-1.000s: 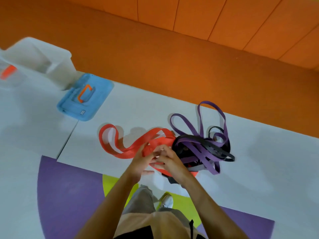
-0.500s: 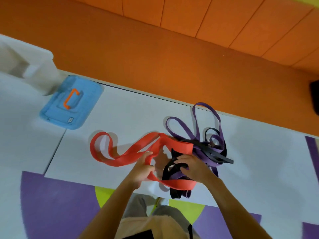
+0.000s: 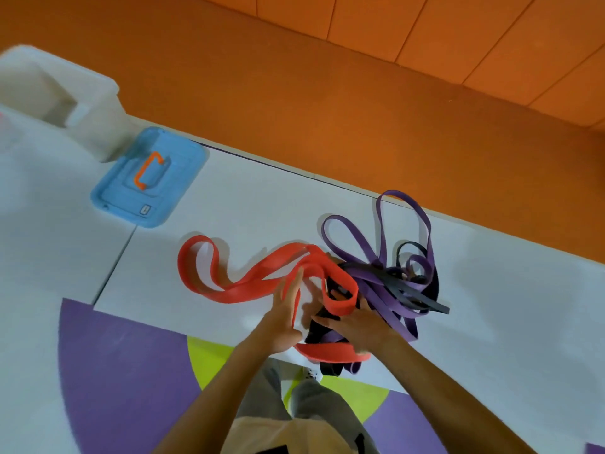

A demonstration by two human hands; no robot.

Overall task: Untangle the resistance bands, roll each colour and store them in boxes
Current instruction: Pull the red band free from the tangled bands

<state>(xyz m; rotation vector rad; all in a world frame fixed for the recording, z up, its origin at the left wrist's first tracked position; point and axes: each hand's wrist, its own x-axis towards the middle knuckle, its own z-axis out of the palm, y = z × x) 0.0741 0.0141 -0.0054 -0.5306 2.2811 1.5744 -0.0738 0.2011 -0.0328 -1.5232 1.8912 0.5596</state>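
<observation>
Freeing the red band [image 3: 248, 290]: my flat left hand [image 3: 282, 322] spreads its loop, my right hand [image 3: 360, 329] anchors the tangle [image 3: 393, 285] (grip hidden).

left hand [image 3: 282, 322] flattened, red band [image 3: 340, 304] loop wider

A single wide-angle camera sat on the person's head, looking forward and steeply down, close above the white worktop [image 3: 248, 208]. The worktop's far edge ran diagonally from upper left to right. Both forearms entered from the bottom edge; the left hand [image 3: 282, 317] and right hand [image 3: 358, 326] met at the tangled bands [image 3: 393, 283] near centre.
</observation>
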